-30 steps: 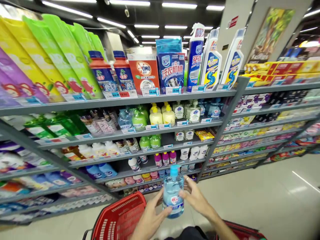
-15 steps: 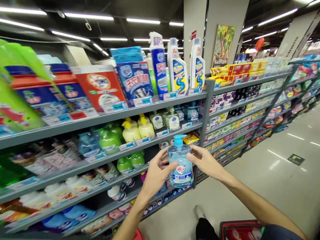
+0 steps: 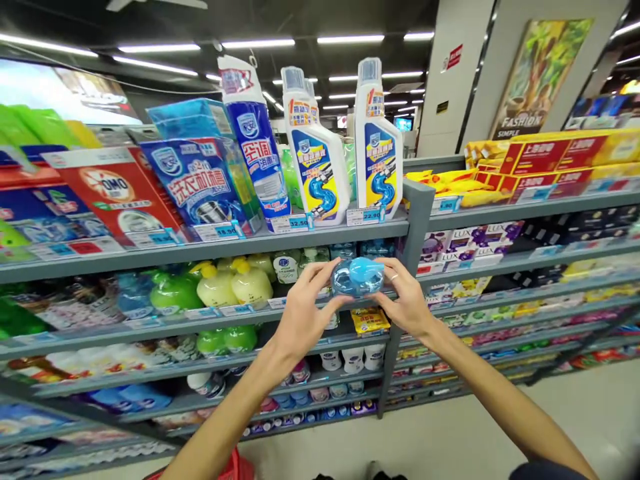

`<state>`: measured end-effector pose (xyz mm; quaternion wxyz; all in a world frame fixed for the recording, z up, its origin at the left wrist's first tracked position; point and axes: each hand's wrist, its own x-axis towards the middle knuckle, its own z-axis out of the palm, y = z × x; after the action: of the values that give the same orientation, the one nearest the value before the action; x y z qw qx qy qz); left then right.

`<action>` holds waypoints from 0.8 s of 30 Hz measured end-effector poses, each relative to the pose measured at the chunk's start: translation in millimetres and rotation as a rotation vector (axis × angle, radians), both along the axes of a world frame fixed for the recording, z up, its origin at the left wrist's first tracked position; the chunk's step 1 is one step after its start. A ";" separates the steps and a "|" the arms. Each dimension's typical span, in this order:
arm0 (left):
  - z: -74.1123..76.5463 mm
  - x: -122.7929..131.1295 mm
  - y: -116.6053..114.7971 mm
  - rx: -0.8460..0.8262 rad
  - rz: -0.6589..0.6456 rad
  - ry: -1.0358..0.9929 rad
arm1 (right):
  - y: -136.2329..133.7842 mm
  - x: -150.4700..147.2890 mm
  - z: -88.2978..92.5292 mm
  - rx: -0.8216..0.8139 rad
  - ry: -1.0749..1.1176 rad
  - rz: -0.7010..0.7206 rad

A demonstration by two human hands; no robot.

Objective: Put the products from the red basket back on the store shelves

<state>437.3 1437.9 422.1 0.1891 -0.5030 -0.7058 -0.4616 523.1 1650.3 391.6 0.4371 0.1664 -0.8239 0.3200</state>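
- The bottle, clear blue with a blue pump, sat at the centre of the frame, held between both my hands.
- I saw it pump-first with its label out of sight. Half a second earlier it had stood upright lower in the frame, label toward me, so it had been raised and tipped.
- My left hand gripped it from the left, thumb and fingers narrowly wrapped on its side.
- My right hand closed on it from the right in the same narrow hold, a ring showing on one finger.
- Both arms had stretched further out than a second before, when the bottle hung low over the red basket. Only a corner of that basket showed now, at the bottom edge.
- That lift put the bottle level with the second shelf, just in front of the small white and blue bottles there. I could not tell whether it touched them.
- Left of my hands stood yellow soaps and green ones.
- Just below the bottle lay yellow packs.
- The grey post rose right behind my right hand.
- Above, on the top shelf, stood tall white cleaners.
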 end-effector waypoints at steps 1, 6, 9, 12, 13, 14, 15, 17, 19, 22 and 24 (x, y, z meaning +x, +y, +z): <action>-2.5 -3.5 5.5 0.011 0.035 0.073 | 7.8 -7.7 -2.1 0.054 0.044 -0.015; -25.0 -25.4 22.3 0.006 0.106 0.292 | 31.4 -39.0 -17.2 0.182 0.132 -0.017; -37.4 -38.1 26.4 -0.027 0.121 0.244 | 35.1 -52.1 -25.5 0.172 0.102 -0.011; -49.2 -46.0 30.6 -0.033 0.143 0.139 | 33.1 -59.8 -35.2 0.097 0.044 -0.045; -52.6 -47.8 32.5 -0.030 0.153 0.126 | 31.6 -61.3 -38.6 0.050 0.026 -0.062; -55.1 -49.1 34.6 -0.035 0.167 0.126 | 29.8 -62.4 -41.8 -0.009 0.011 -0.079; -56.5 -50.1 36.9 -0.052 0.192 0.137 | 27.9 -63.3 -44.4 -0.073 0.002 -0.096; -54.9 -50.5 41.9 -0.131 0.286 0.190 | 24.4 -64.4 -46.9 -0.159 0.007 -0.140; -47.5 -48.6 47.5 -0.272 0.411 0.235 | 21.6 -65.3 -45.6 -0.146 0.032 -0.211; -30.5 -44.0 57.2 -0.528 0.544 0.221 | 19.1 -69.0 -39.9 -0.037 0.013 -0.358; -20.7 -43.2 63.9 -0.671 0.583 0.168 | 18.4 -74.5 -36.8 0.018 -0.051 -0.436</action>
<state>394.1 1501.8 401.4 0.1945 -0.3524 -0.9107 -0.0923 448.6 1668.6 354.8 0.4733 -0.0200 -0.8541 0.2147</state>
